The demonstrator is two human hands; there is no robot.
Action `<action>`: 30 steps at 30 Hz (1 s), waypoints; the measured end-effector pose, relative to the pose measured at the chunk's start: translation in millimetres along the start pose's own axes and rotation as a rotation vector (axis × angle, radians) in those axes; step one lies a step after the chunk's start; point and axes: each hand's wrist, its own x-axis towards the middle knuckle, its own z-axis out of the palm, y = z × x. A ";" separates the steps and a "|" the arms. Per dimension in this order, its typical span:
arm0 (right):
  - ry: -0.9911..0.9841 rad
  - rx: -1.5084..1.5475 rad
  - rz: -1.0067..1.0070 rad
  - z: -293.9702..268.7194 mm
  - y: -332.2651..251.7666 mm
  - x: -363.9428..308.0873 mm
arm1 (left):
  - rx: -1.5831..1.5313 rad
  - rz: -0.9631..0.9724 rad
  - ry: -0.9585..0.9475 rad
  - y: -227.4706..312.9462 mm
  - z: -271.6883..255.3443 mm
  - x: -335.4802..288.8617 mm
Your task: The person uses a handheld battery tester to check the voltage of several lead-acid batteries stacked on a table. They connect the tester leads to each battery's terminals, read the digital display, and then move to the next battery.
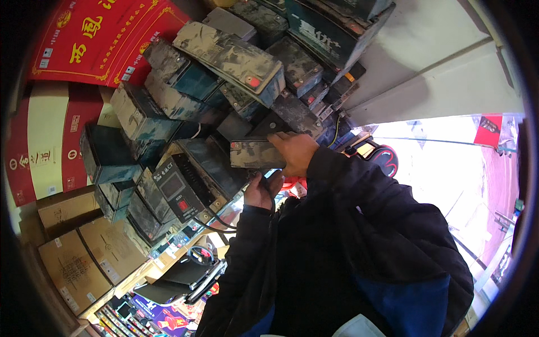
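My right hand [297, 153] is wrapped over the right end of a dusty, dark battery [254, 154], its fingers on the top and side. Just below the battery, my left hand [263, 192] has its thumb and fingers curled about a dark cable, partly hidden. To the left, a black battery tester [178, 188] with a small display and a red switch leans against a large battery [209, 163]. Black leads [216, 227] run from the tester's lower right toward my left forearm.
Several dusty batteries are stacked beyond my hands, one long battery [233, 59] lying on top. Red cartons [101, 42] and brown cardboard boxes [76, 269] stand at the left. A glass counter [126, 314] is at lower left, a white panel [432, 67] at upper right.
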 end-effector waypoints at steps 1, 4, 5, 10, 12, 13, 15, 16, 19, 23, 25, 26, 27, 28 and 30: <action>-0.011 0.000 0.031 0.5 -0.2 0.8 | -0.031 0.026 0.009 3.1 -2.8 -2.0; -0.010 0.004 0.076 0.1 -2.6 1.0 | -0.044 0.120 0.025 8.6 -4.4 -2.4; -0.010 -0.003 0.092 0.4 -4.9 0.2 | -0.053 0.121 0.049 9.5 -3.5 -1.5; -0.014 -0.097 0.211 2.1 -18.3 2.8 | -0.083 0.134 0.041 9.0 5.0 2.6; -0.054 -0.100 0.245 1.3 -21.2 4.4 | -0.083 0.147 -0.002 8.7 7.0 1.0; -0.094 -0.134 0.245 0.0 -22.2 6.0 | -0.083 0.148 -0.021 8.5 7.7 -0.5; -0.093 -0.190 0.221 -5.7 -27.1 5.7 | -0.059 0.172 -0.031 7.1 9.5 -3.8; -0.117 -0.226 0.228 -10.8 -31.1 4.9 | -0.027 0.196 -0.020 5.6 10.8 -5.7; -0.107 -0.098 0.236 -42.2 -46.7 -1.7 | 0.032 0.245 0.019 1.7 15.1 -15.0; 0.583 0.200 0.006 -114.5 -63.5 -2.5 | 0.133 0.238 0.045 1.6 23.1 -37.5; 0.730 -0.033 -0.057 -146.7 -64.3 15.7 | 0.153 0.256 0.029 2.0 31.9 -48.6; 0.801 -0.105 -0.140 -155.7 -65.0 27.5 | 0.235 0.302 0.009 2.9 37.0 -53.9; 0.702 -0.137 -0.025 -159.1 -66.1 42.4 | 0.317 0.349 -0.012 4.3 43.0 -58.0; 0.645 -0.176 0.021 -157.4 -67.8 58.6 | 0.352 0.374 -0.054 5.2 48.4 -63.0; 0.364 -0.188 0.214 -156.9 -65.1 86.1 | 0.661 0.626 0.016 9.2 62.3 -63.1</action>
